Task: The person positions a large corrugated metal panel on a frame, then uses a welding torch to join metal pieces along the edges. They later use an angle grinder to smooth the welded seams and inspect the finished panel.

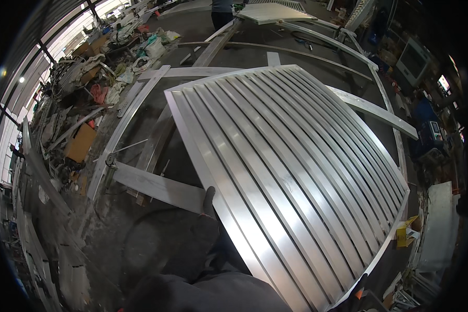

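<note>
Gripping the slatted aluminium panel [291, 171] with gloved left hand [208, 200] clamped at seven o'clock edge, right hand [360, 290] clamped at five o'clock corner, panel seemingly mid-carry above frame rails [156, 187].

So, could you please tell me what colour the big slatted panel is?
The slatted panel is bare silvery-grey metal with parallel slats, shown best in the head view.

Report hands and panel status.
Left hand gloved, gripping left edge of slatted metal panel. Right hand at its lower right corner, grip unclear. Panel resting on metal rails.
</note>
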`<state>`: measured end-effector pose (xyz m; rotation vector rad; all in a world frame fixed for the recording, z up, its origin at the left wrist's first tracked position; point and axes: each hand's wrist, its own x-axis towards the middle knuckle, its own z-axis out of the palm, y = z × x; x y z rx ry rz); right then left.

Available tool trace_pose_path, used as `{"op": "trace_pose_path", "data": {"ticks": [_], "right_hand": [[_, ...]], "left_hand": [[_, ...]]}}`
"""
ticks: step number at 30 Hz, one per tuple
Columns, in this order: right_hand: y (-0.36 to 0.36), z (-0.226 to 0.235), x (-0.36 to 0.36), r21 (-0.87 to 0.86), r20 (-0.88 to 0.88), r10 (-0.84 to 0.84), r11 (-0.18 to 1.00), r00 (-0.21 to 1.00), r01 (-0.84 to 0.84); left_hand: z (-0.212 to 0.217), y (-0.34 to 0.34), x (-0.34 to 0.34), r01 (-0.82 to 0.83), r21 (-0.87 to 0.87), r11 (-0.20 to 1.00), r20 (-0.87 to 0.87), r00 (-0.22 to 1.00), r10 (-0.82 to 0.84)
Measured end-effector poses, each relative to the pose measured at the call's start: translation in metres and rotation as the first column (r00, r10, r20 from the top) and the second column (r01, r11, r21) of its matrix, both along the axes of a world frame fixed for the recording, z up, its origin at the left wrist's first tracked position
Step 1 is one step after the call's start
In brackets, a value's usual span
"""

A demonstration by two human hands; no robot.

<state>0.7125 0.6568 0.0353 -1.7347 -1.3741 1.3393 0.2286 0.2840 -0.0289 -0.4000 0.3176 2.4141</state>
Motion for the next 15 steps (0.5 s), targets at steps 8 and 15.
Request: {"op": "trace_pose_path", "data": {"ticks": [8, 15], "right_hand": [[0.04, 0.002, 0.006, 0.021, 0.033, 0.068, 0.997, 0.997, -0.069], [0.088, -0.001, -0.018, 0.056, 0.073, 0.158, 0.985, 0.985, -0.162]], "left_hand": [[0.125, -0.015, 0.04, -0.16, -0.422, 0.892, -0.201, 0.976, 0.08], [0.083, -0.051, 0.045, -0.368, -0.523, 0.769, -0.196, 0.93, 0.311]]}}
